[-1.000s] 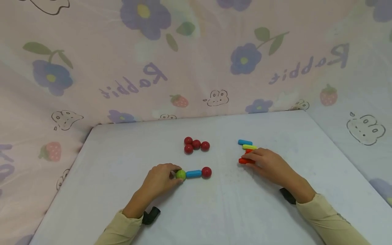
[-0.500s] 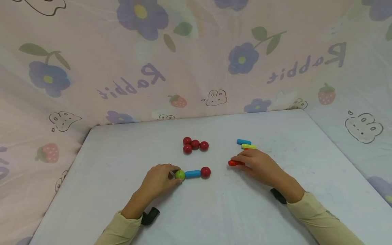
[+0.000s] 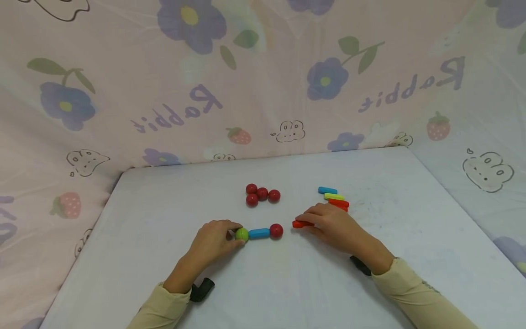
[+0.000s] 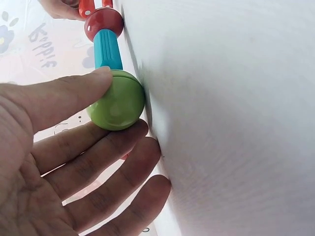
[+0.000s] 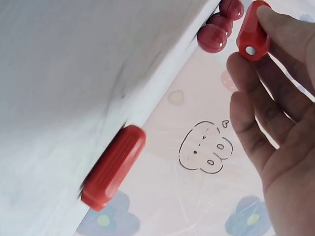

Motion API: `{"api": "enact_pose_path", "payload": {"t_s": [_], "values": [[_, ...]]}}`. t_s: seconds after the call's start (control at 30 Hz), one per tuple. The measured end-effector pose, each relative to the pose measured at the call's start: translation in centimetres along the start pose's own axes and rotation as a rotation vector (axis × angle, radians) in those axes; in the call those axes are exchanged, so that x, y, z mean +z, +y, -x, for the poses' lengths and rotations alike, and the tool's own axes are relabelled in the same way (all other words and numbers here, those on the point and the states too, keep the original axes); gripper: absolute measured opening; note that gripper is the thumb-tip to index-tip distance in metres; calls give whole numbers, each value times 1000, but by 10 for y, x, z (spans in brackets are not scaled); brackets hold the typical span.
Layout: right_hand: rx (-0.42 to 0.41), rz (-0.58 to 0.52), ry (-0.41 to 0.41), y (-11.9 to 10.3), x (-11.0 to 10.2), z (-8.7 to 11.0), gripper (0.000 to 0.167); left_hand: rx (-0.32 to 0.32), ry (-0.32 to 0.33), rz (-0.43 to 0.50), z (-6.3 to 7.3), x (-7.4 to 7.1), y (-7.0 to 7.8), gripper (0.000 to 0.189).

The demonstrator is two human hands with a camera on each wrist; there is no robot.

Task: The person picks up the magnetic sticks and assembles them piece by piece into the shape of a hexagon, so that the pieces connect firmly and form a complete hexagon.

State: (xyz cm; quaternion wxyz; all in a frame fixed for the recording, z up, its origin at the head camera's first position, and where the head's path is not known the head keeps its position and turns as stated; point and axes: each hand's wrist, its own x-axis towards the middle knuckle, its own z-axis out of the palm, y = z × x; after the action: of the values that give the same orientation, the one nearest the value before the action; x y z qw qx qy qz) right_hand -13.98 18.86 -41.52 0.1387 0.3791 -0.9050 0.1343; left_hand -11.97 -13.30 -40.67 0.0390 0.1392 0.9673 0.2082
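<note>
A chain lies on the white table, made of a green ball (image 3: 242, 234), a blue rod (image 3: 259, 233) and a red ball (image 3: 276, 231) end to end. My left hand (image 3: 215, 241) pinches the green ball between thumb and fingers; in the left wrist view the other fingertips touch the tabletop. My right hand (image 3: 334, 227) pinches a red rod (image 3: 302, 224), its tip a short way right of the red ball. The right wrist view shows a pale metallic disc in one end of this held red rod (image 5: 253, 32).
Several loose red balls (image 3: 262, 194) cluster behind the chain. Behind my right hand lie a blue rod (image 3: 327, 190), a yellow rod (image 3: 334, 196) and red rods (image 3: 339, 203). A patterned cloth (image 3: 263, 105) hangs along the back edge of the table (image 3: 172, 196).
My right hand has brought a red rod leftward and slightly nearer, from the rod group toward the chain's red ball. My left hand has stayed on the green ball.
</note>
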Motion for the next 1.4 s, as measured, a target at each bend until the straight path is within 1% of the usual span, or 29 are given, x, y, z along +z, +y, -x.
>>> {"api": "enact_pose_path", "payload": {"t_s": [0.17,0.53,0.73,0.9,1.2,1.4], "values": [[-24,-9,-17,-5,2,-4,31,-2,2,8,1,0,1,31],[-23,-32,-94,-18,4,-12,30,2,7,5,1,-1,1,32],[-23,-38,-105,-21,6,-14,29,3,11,12,1,-1,1,32],[-15,-39,-117,-20,6,-12,30,5,0,27,1,-1,0,32],[-26,-32,-107,-17,6,-14,30,0,-10,20,-3,-4,-2,34],[-13,-26,-124,-19,9,-9,30,-8,-30,33,0,-1,-2,34]]}}
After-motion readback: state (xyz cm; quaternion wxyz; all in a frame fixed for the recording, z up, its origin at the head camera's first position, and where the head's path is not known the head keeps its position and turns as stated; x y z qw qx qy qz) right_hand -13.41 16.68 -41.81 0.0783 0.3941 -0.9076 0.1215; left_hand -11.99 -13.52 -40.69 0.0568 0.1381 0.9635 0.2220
